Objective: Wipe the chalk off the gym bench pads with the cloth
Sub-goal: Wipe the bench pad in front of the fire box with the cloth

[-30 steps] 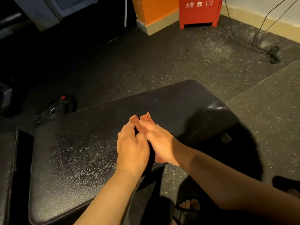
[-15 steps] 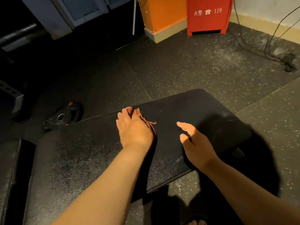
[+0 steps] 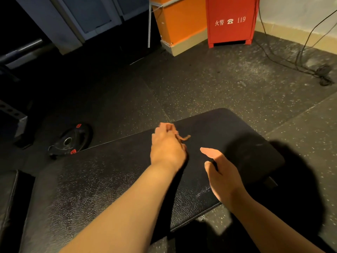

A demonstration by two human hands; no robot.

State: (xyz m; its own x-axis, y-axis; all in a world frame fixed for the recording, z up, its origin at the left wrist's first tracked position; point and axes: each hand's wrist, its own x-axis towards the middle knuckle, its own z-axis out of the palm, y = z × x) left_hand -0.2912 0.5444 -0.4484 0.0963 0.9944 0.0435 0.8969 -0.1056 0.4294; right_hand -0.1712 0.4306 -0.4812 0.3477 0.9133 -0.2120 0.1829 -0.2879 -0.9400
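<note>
A black padded gym bench [image 3: 91, 189] fills the lower middle of the view, with pale chalky smears on its left half. My left hand [image 3: 166, 147] lies at the pad's far edge and grips a small reddish-brown cloth [image 3: 184, 137]; only a strip of the cloth pokes out to the right of my fingers. My right hand [image 3: 221, 172] hovers or rests on the pad to the right of it, fingers straight, holding nothing.
A black weight plate [image 3: 70, 140] with red marks lies on the rubber floor left of the bench. A red fire cabinet [image 3: 230, 21] and an orange column [image 3: 179, 21] stand at the back. Cables [image 3: 322, 75] trail at far right. A second dark pad [image 3: 7, 207] shows at the left edge.
One second ago both hands held the cloth together near the pad's front. My left hand has since carried it to the far edge, and my right hand has let go and moved right.
</note>
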